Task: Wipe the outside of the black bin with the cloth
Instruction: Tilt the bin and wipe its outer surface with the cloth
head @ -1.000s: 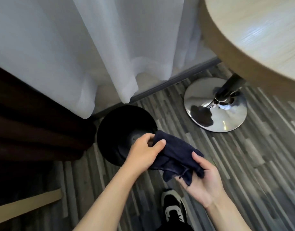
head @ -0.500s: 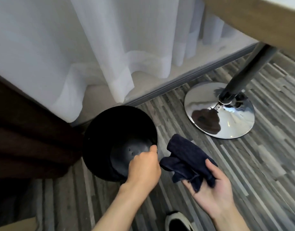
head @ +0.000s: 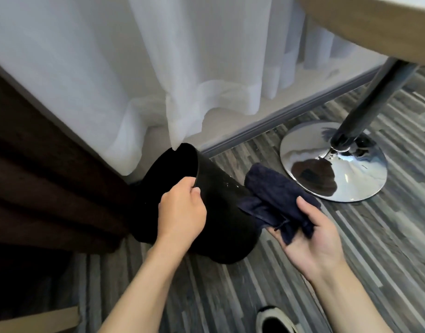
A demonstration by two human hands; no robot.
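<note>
Black plastic is tilting under the left hand (head: 181, 213), which is gripping the rim of the black bin (head: 221, 212) with fingers curled over the edge, tipping its mouth toward the white curtain (head: 158, 68). Just to the right, the right hand (head: 310, 239) is lying palm up, half open, cradling the dark blue cloth (head: 276, 200), which is touching the bin's outer wall above the striped floor (head: 230, 296).

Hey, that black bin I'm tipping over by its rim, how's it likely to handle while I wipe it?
The black bin looks light: the left hand alone tilts it by the rim. Its round, tapered wall may roll or pivot on the floor under wiping pressure. The glossy surface with droplets could be slippery.
</note>
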